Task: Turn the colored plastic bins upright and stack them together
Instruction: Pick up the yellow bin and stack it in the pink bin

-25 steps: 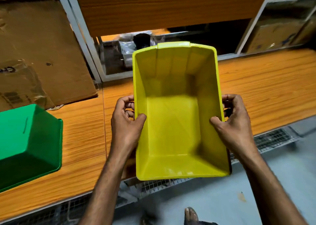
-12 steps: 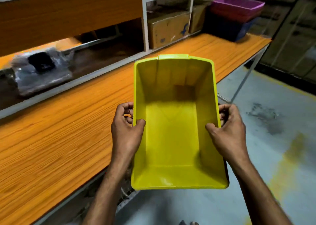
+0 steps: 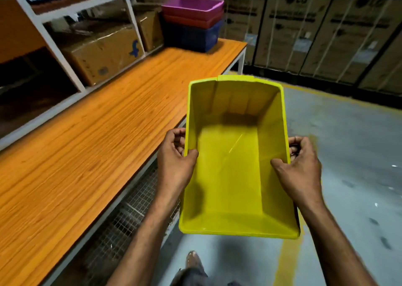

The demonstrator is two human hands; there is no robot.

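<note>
Underside of yellow bin point(image 3: 235, 177) hidden, table point(image 3: 76, 144) cut off left

Yellow rectangular plastic bin point(image 3: 235, 177): held in the air, open side up toward the camera.

Left hand point(image 3: 176, 163) grips the bin's left rim, thumb inside the wall, fingers curled outside. Right hand point(image 3: 300, 168) grips the right rim likewise.

Left of the bin: orange wood-grain tabletop point(image 3: 87, 144), with a wire mesh panel point(image 3: 121, 227) lower down.

Well beyond the bin, to its left: three nested bins, upright. Purple plastic bin point(image 3: 193, 6) on top, red plastic bin point(image 3: 187, 21) in the middle, dark blue plastic bin point(image 3: 191, 35) at the bottom.

Further left of the bin: brown cardboard box point(image 3: 102, 55) inside a white metal shelf frame point(image 3: 50, 37).

Beneath and right of the bin: grey concrete floor point(image 3: 348, 144).

Beyond the bin: row of tall brown cartons point(image 3: 315, 24).
</note>
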